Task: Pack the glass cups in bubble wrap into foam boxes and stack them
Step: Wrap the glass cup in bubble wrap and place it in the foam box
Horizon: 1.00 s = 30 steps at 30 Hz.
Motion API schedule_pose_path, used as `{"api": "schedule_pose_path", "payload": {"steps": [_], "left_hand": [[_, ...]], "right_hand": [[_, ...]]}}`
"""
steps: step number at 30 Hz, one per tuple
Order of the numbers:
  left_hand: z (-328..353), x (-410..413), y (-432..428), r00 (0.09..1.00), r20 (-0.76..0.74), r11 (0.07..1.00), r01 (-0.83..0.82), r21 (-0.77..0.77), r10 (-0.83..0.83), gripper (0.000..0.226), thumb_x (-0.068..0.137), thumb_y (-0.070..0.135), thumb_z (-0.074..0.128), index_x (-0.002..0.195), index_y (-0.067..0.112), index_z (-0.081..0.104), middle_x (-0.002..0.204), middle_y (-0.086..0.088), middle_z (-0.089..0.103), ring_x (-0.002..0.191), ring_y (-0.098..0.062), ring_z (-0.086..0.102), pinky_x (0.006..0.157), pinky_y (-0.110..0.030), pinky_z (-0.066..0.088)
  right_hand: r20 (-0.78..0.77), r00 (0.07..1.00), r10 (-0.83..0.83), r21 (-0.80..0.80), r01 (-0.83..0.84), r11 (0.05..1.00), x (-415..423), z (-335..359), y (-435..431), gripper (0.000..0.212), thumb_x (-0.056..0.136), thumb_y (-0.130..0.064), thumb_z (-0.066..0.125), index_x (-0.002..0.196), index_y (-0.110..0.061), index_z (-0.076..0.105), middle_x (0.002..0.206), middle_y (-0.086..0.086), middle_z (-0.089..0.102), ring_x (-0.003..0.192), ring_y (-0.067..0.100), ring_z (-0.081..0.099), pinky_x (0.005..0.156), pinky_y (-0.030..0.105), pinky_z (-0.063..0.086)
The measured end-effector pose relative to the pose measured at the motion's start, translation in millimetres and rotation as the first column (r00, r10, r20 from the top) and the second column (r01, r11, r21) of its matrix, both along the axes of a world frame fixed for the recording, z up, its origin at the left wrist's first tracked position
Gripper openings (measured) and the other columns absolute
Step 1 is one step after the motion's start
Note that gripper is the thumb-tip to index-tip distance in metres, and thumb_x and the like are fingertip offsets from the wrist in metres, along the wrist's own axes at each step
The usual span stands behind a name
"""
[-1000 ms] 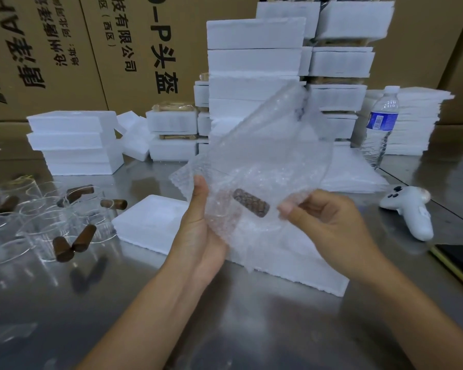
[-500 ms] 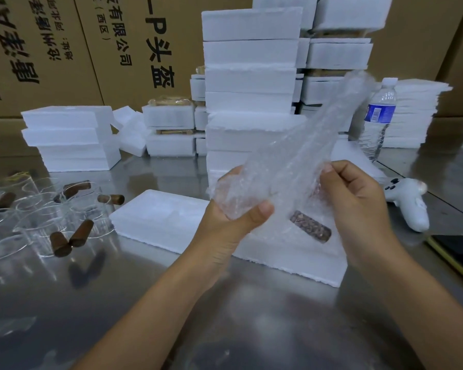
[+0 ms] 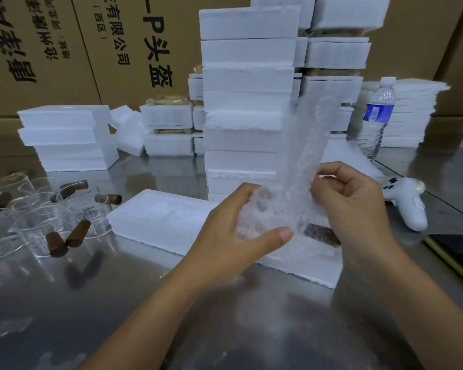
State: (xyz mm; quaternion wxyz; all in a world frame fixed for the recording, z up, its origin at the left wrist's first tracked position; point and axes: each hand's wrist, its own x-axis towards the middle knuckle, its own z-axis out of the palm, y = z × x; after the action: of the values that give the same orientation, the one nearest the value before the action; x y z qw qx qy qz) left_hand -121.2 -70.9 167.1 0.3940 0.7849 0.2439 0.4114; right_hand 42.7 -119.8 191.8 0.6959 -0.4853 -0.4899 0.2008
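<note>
Hands — left (image 3: 225, 231), right (image 3: 358, 206) — in a curled grip on the bubble-wrapped cup (image 3: 265, 212) between them, over the foam box (image 3: 158, 217)

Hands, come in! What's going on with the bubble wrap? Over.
Left hand gripping bubble wrap. Right hand pinching its other side. Foam box open beyond the hands, nothing in the way.

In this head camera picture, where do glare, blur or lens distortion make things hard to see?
Head view: the steel table mirrors soft glare and dark patches near the bottom edge; the bubble wrap looks blurred, so what it holds is unclear; the glass cups at left show only as faint outlines; wide-angle distortion tilts the foam box stack and cardboard cartons.
</note>
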Motion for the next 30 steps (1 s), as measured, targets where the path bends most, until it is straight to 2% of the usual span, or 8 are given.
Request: {"api": "schedule_pose_path", "payload": {"steps": [2, 4, 8, 13, 16, 20, 26, 30], "left_hand": [[-0.4, 0.6, -0.5, 0.999, -0.028, 0.999, -0.034, 0.033, 0.035, 0.035, 0.069, 0.054, 0.071, 0.098, 0.045, 0.053, 0.1, 0.015, 0.064, 0.094, -0.006, 0.063, 0.079, -0.032, 0.054], [0.3, 0.9, 0.2, 0.997, -0.027, 0.995, -0.076, 0.06, 0.078, 0.036, 0.065, 0.054, 0.072, 0.094, 0.042, 0.053, 0.097, 0.015, 0.063, 0.09, -0.006, 0.062, 0.074, -0.026, 0.052], [3.7, 2.3, 3.3, 0.984, 0.046, 0.984, -0.175, 0.033, 0.174, 0.044, 0.055, 0.057, 0.072, 0.088, 0.039, 0.051, 0.094, 0.012, 0.062, 0.083, -0.004, 0.06, 0.068, -0.021, 0.05], [3.6, 1.9, 2.8, 0.974, 0.125, 0.982, -0.187, -0.012, 0.187, 0.045, 0.057, 0.058, 0.075, 0.091, 0.04, 0.053, 0.095, 0.01, 0.065, 0.084, -0.008, 0.065, 0.069, -0.026, 0.054], [1.5, 2.9, 1.8, 0.977, 0.089, 0.978, -0.201, 0.051, 0.196, 0.041, 0.061, 0.057, 0.076, 0.091, 0.044, 0.051, 0.098, 0.014, 0.062, 0.087, -0.004, 0.062, 0.067, -0.015, 0.048], [-4.2, 2.7, 1.2, 0.975, 0.026, 0.937, -0.218, 0.272, 0.219, 0.042, 0.067, 0.048, 0.075, 0.097, 0.043, 0.047, 0.105, 0.017, 0.055, 0.096, 0.005, 0.052, 0.074, -0.003, 0.039], [-8.7, 3.2, 1.8, 0.977, 0.007, 0.899, -0.199, 0.391, 0.213, 0.047, 0.071, 0.055, 0.068, 0.105, 0.043, 0.037, 0.107, 0.02, 0.047, 0.097, 0.012, 0.046, 0.077, 0.0, 0.035], [-10.5, 3.5, 0.8, 0.98, -0.021, 0.907, -0.174, 0.384, 0.196, 0.051, 0.071, 0.06, 0.065, 0.108, 0.05, 0.031, 0.111, 0.023, 0.044, 0.1, 0.009, 0.046, 0.078, -0.003, 0.037]], "right_hand": [[0.145, 0.989, -0.03, 0.026, 0.027, 0.999, -1.8, -1.4, -1.1, 0.014, 0.085, -0.014, 0.063, 0.077, -0.025, 0.066, 0.068, 0.007, 0.065, 0.062, 0.019, 0.059, 0.061, 0.026, 0.05], [0.293, 0.955, -0.054, 0.056, 0.039, 0.998, -4.8, -1.8, -2.0, 0.009, 0.086, -0.022, 0.062, 0.08, -0.029, 0.065, 0.076, -0.003, 0.067, 0.071, 0.016, 0.062, 0.068, 0.031, 0.052], [0.478, 0.878, -0.017, 0.072, -0.02, 0.997, -10.5, -4.0, -2.7, 0.016, 0.091, -0.042, 0.045, 0.085, -0.04, 0.06, 0.085, -0.018, 0.062, 0.087, 0.004, 0.058, 0.071, 0.013, 0.043], [0.649, 0.76, 0.029, -0.005, -0.035, 0.999, -8.8, -9.8, -3.2, 0.04, 0.085, -0.057, 0.037, 0.097, -0.03, 0.064, 0.11, -0.019, 0.047, 0.11, 0.009, 0.048, 0.082, 0.012, 0.04], [0.628, 0.778, 0.005, -0.028, 0.017, 0.999, -9.4, -9.1, -3.7, 0.02, 0.078, -0.064, 0.046, 0.076, -0.045, 0.055, 0.106, -0.026, 0.045, 0.104, 0.004, 0.047, 0.072, 0.008, 0.04], [0.519, 0.854, -0.026, -0.032, 0.05, 0.998, -9.0, -10.0, -0.7, 0.031, 0.081, -0.047, 0.053, 0.055, -0.033, 0.061, 0.091, -0.018, 0.053, 0.094, 0.003, 0.052, 0.068, 0.004, 0.037], [0.284, 0.958, 0.042, -0.096, -0.015, 0.995, -6.7, -9.7, 2.8, 0.012, 0.076, -0.028, 0.071, 0.069, -0.028, 0.061, 0.079, -0.012, 0.062, 0.078, 0.001, 0.059, 0.079, 0.018, 0.041], [0.219, 0.963, 0.156, -0.173, -0.119, 0.978, -2.8, -5.3, 1.8, 0.038, 0.065, -0.025, 0.069, 0.1, -0.03, 0.056, 0.097, -0.001, 0.068, 0.096, 0.014, 0.063, 0.096, 0.045, 0.046]]}}
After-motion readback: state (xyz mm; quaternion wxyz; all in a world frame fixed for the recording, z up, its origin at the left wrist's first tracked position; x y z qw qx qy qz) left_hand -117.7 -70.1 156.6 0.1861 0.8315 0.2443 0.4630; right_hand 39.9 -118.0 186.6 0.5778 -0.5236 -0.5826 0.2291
